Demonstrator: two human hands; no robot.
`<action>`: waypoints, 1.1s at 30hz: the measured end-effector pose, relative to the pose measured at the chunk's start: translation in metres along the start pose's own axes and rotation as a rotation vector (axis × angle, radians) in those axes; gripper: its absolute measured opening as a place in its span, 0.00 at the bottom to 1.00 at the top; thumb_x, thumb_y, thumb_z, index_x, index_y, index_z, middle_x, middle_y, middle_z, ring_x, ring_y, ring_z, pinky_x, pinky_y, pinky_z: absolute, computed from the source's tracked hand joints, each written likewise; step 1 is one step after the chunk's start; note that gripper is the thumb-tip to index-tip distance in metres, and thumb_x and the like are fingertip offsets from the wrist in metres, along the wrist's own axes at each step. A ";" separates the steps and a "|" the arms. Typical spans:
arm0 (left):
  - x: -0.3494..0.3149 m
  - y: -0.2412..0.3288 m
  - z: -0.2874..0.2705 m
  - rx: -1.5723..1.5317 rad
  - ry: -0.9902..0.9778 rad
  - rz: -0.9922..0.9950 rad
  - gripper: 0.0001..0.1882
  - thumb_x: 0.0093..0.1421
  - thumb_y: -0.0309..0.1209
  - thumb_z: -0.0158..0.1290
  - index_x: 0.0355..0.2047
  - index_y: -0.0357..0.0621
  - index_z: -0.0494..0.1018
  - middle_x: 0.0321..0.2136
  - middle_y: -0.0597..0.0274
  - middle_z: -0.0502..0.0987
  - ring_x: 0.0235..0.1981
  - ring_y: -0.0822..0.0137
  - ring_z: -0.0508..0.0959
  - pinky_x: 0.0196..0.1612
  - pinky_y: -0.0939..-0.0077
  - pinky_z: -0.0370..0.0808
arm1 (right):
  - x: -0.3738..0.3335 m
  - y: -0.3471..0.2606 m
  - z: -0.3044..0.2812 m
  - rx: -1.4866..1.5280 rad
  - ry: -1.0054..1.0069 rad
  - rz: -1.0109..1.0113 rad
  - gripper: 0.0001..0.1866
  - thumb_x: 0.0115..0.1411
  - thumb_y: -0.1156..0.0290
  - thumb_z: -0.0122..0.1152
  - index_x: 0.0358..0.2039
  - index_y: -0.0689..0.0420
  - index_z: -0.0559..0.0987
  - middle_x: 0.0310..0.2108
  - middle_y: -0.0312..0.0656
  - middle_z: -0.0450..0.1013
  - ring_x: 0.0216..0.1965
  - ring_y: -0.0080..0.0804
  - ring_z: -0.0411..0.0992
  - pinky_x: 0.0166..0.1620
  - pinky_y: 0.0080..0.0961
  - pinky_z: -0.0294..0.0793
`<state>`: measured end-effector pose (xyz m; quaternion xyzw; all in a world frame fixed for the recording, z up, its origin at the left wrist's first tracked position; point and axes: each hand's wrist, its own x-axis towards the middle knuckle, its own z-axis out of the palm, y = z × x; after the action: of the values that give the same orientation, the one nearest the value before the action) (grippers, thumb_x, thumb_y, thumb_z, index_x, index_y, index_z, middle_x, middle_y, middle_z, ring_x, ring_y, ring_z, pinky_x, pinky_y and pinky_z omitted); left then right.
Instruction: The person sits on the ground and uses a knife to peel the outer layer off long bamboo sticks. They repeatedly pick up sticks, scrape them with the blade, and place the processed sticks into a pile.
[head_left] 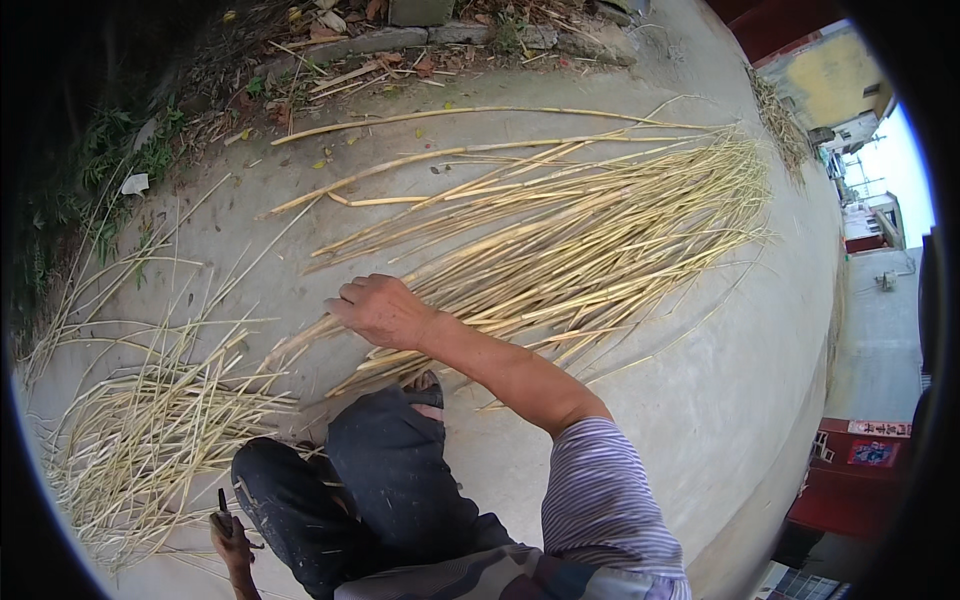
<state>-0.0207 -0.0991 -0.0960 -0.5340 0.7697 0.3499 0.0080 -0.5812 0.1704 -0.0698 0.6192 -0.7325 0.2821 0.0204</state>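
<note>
A big bundle of long pale yellow stalks (580, 230) lies spread on the concrete ground (700, 400), fanning out to the upper right. My right hand (380, 310) reaches forward onto the near ends of these stalks, fingers curled down around a few of them. My left hand (232, 545) is low at the lower left, beside my knee, closed around a small dark-handled tool (222, 505) that points upward. I am crouched, with my knees in dark trousers (390, 470) between the two hands.
A looser heap of thin stalk trimmings (150, 430) lies to the left of my knees. Soil with dry leaves, grass and kerb stones (400, 40) borders the concrete at the top. Buildings (850, 90) curve along the right rim.
</note>
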 end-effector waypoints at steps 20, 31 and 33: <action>-0.167 0.214 -0.102 -1.044 0.148 0.729 0.21 0.60 0.44 0.60 0.38 0.38 0.69 0.25 0.62 0.75 0.25 0.74 0.76 0.29 0.80 0.73 | 0.042 -0.359 -0.167 0.068 0.023 -0.246 0.17 0.51 0.73 0.65 0.43 0.60 0.77 0.30 0.43 0.73 0.30 0.41 0.73 0.31 0.33 0.73; -0.205 0.192 -0.103 -0.824 0.494 0.988 0.25 0.56 0.45 0.63 0.37 0.39 0.66 0.25 0.58 0.75 0.24 0.72 0.75 0.27 0.79 0.71 | 0.026 -0.427 -0.175 0.164 -0.075 -0.257 0.18 0.51 0.67 0.67 0.43 0.58 0.79 0.25 0.42 0.71 0.25 0.38 0.71 0.28 0.32 0.71; -0.201 0.190 -0.107 -0.794 0.498 1.111 0.24 0.56 0.44 0.63 0.37 0.39 0.66 0.26 0.57 0.75 0.24 0.70 0.74 0.27 0.78 0.71 | 0.026 -0.435 -0.175 0.208 -0.080 -0.273 0.19 0.51 0.67 0.67 0.43 0.59 0.78 0.25 0.42 0.70 0.24 0.38 0.71 0.27 0.33 0.71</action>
<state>-0.0527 0.0418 0.1635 -0.0909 0.7213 0.4234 -0.5406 -0.2437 0.1918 0.2552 0.7223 -0.6089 0.3261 -0.0351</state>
